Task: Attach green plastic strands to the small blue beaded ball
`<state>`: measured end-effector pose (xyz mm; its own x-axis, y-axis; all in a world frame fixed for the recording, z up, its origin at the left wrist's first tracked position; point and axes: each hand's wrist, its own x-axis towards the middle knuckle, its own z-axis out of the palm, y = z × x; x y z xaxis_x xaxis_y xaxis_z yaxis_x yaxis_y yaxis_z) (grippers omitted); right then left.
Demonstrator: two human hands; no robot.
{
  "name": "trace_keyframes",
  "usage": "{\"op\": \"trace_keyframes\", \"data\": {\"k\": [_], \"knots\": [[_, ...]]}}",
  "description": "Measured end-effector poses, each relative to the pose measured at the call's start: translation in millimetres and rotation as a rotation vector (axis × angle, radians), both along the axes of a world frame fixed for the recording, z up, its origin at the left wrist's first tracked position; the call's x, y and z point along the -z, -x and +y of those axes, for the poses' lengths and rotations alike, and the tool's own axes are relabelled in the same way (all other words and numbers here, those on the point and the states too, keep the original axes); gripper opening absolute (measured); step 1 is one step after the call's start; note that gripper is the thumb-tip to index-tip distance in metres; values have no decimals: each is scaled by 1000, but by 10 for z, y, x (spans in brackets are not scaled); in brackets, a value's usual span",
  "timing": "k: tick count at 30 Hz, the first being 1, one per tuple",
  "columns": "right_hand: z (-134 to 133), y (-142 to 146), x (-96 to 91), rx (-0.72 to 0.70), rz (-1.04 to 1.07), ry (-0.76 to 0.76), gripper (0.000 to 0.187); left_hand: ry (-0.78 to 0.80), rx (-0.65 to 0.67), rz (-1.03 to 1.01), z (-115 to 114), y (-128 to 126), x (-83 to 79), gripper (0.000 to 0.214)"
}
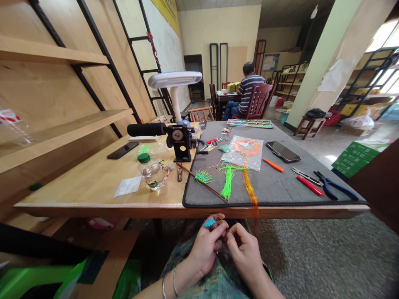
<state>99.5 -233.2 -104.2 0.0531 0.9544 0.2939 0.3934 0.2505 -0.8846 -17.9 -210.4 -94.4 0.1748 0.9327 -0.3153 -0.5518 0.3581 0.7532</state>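
Both hands are held together low over my lap, in front of the table edge. My left hand (207, 246) is closed, pinching a small item with a blue tuft (209, 223) at the fingertips. My right hand (244, 245) is also closed, its fingers pinched on a fine strand that meets the left fingertips; the strand is too thin to name. On the grey mat (274, 187) above lie a green fibre bundle (227, 182), orange fibres (249, 189) trailing over the table edge, and a thin wooden stick (199, 180) carrying a green and blue tuft.
The wooden table (93, 182) holds a black vise-like tool (181, 141), a white desk lamp (174, 81), two phones (283, 151), a glass jar (152, 174), an orange spool in a bag (246, 149), and pliers and cutters (330, 185). A person sits far back.
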Motion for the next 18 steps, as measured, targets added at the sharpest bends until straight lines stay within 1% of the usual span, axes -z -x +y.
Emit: {"op": "trace_keyframes", "data": {"k": [8,14,18], "knots": [[-3,-8,18,-5,8,25,24,3,9,-7,-3,-1,-12,40],[-5,-12,32,3,15,2,24,3,3,11,-5,-2,-1,42],[-4,-15,37,2,22,15,24,-9,12,0,2,-1,9,40]]}}
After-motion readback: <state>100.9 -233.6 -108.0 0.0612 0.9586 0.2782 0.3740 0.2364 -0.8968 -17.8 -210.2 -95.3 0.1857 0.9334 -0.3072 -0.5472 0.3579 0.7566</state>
